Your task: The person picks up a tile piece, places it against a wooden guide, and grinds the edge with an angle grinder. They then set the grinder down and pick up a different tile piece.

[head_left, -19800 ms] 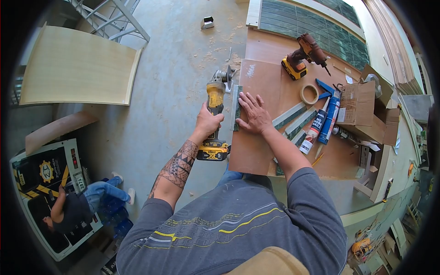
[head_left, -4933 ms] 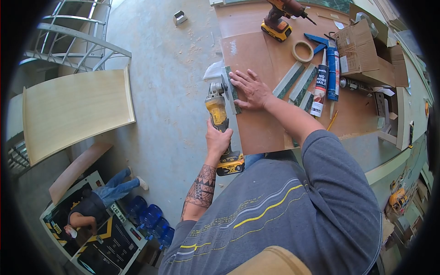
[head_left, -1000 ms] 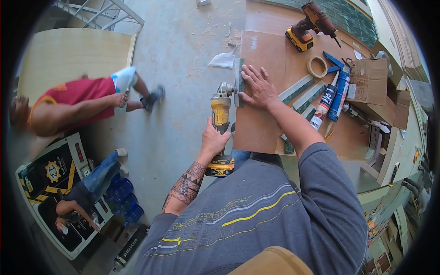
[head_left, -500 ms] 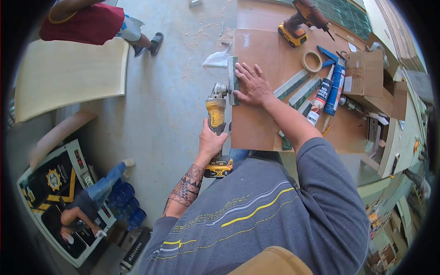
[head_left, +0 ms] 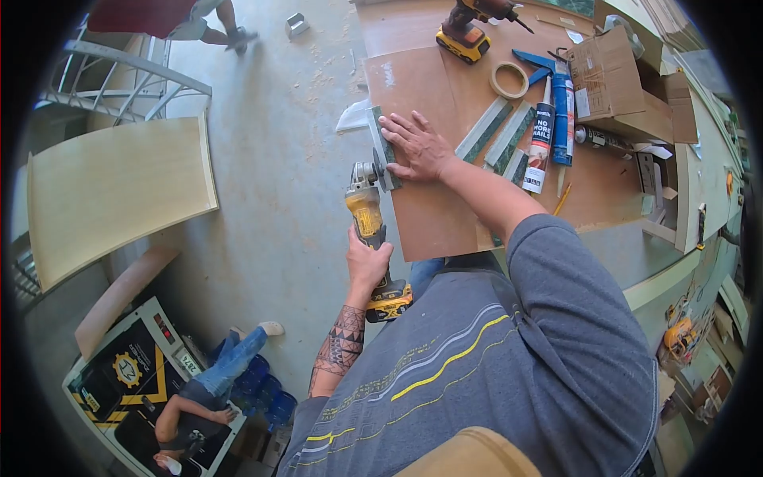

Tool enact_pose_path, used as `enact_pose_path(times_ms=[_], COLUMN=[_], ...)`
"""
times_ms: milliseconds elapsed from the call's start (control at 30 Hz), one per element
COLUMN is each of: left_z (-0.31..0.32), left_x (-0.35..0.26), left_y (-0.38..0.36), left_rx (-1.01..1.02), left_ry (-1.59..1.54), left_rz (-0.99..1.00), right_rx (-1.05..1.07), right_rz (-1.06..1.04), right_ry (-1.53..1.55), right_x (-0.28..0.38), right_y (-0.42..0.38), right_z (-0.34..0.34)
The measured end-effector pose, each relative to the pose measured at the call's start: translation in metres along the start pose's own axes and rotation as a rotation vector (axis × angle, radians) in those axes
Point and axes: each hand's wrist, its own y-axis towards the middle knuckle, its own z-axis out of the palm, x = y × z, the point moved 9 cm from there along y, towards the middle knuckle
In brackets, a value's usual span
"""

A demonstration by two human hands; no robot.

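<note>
- Green stone strip [head_left: 381, 145] pinned flat under the spread right hand [head_left: 415, 148] at the board's edge [head_left: 433, 226].
- Left hand [head_left: 367, 258] grips the yellow angle grinder [head_left: 367, 211], disc at the strip: trimming cut underway; next calls for steady feed, I'd judge.

Cordless drill [head_left: 465, 32], tape roll [head_left: 509, 79], adhesive tubes [head_left: 550, 119], cardboard box [head_left: 616, 79], curved plywood panel [head_left: 119, 191]

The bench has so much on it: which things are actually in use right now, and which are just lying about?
In use:
grinder, gripped by the left hand
green strip, pressed down by the right hand
board under it

Lying about:
drill
tape roll
sealant tubes
spare strips
box
</note>
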Motion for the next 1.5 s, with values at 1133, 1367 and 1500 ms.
enact_pose_path(times_ms=[1133,1367,1500], left_z=[0.007,0.009,-0.001], left_x=[0.014,0.015,0.005], left_y=[-0.006,0.001,-0.004], left_rx=[-0.020,-0.033,-0.082], left_ry=[-0.025,-0.038,-0.108], left_rz=[-0.018,0.000,-0.028], right_rx=[-0.006,0.003,-0.043], right_rz=[-0.018,-0.024,-0.050], right_ry=[-0.015,0.001,0.005], right_x=[0.001,0.000,0.000], right_y=[0.000,0.001,0.000], right_z=[0.001,0.000,0.002])
